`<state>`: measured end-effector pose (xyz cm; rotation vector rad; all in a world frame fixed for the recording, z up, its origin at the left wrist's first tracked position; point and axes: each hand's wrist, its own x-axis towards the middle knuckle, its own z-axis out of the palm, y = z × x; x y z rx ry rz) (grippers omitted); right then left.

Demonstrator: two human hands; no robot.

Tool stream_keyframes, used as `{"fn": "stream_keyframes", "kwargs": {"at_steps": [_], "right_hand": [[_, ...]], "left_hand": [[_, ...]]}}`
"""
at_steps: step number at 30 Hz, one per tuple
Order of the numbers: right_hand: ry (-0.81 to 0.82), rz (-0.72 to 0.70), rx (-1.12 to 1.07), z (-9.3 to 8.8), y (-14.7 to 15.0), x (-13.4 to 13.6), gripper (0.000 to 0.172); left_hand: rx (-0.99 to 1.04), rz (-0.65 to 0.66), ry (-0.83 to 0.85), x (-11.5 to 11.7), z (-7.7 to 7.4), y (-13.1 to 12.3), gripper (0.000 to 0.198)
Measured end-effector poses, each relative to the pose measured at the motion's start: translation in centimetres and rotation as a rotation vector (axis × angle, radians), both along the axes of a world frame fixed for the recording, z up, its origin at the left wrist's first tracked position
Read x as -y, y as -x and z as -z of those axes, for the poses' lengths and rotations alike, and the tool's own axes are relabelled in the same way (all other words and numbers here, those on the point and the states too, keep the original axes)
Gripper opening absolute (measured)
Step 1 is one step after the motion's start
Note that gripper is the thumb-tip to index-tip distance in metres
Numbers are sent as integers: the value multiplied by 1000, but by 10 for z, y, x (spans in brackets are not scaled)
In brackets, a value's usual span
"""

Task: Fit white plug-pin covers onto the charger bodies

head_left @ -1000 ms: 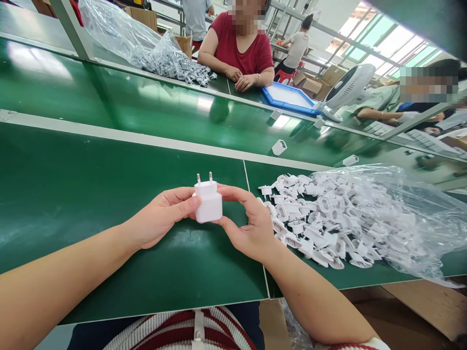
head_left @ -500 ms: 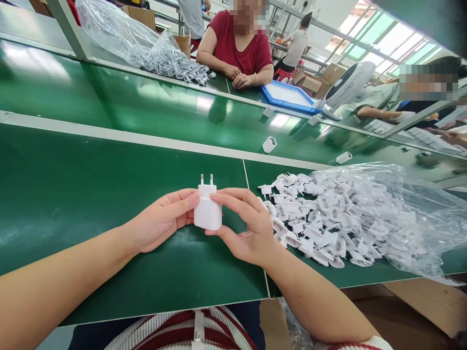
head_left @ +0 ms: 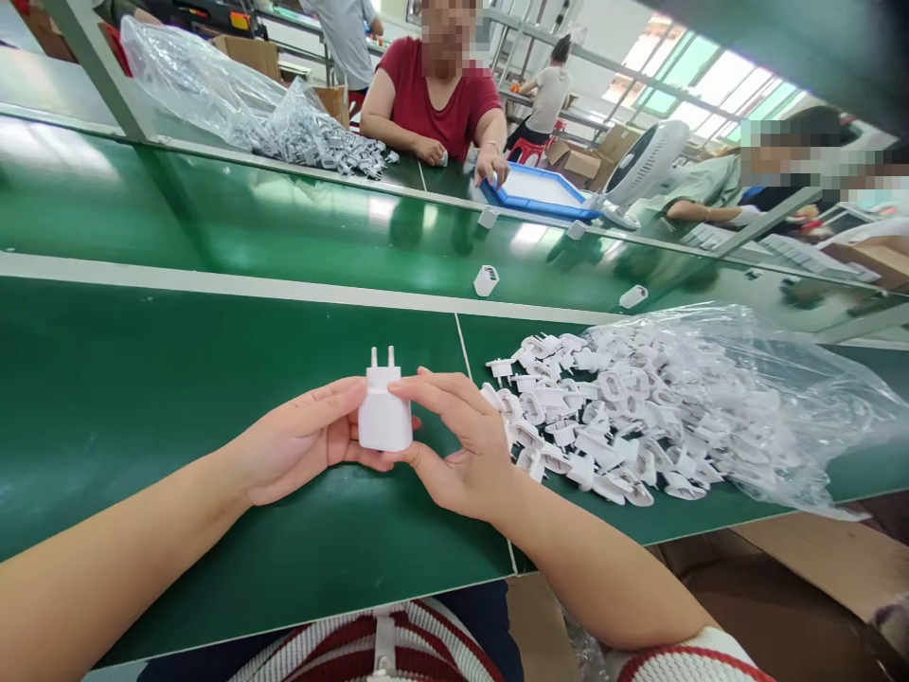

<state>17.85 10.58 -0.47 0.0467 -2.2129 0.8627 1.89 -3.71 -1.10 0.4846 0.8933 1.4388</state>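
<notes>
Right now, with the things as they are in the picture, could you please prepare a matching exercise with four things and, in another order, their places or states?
Things:
1. white two-pin plug
2. pile of white parts
3. pile of grey parts
4. fan

Places or states:
A. far side, in the picture left of the person in red
B. held by left hand and right hand, pins up
C. far side, beside the blue-rimmed tray
D. near side, in the picture right of both hands

Right pairs: 1-B, 2-D, 3-A, 4-C.
</notes>
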Motion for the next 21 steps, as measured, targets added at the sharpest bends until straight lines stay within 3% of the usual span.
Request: {"fn": "stream_keyframes", "kwargs": {"at_steps": [2, 4, 6, 8, 11, 13, 15, 18, 21], "right_hand": [[-39, -34, 20, 0, 0, -3, 44], [-66, -20, 93, -4, 0, -11, 50], [-97, 116, 209, -9, -3, -25, 68], [-193, 381, 385, -15, -6, -43, 75], [-351, 752, 804, -18, -9, -72, 47], [-365, 810, 1011, -16, -9, -87, 30], [-354, 778, 1071, -13, -8, -96, 19], [-348, 735, 1056, -11, -5, -99, 15], [-336, 708, 996, -13, -4, -96, 23]], "left_hand": [[2, -10, 27, 1, -3, 2, 27], [-47, -100, 74, -1, -7, 5, 26], [-137, -228, 154, -8, -12, 11, 29], [-264, -351, 229, -21, -13, 26, 30], [-529, -526, 258, -51, -10, 64, 25], [-670, -641, 247, -72, -4, 93, 23], [-786, -721, 233, -92, 1, 121, 19], [-929, -699, 213, -113, 4, 152, 32], [-963, -472, 179, -122, 2, 165, 56]]}}
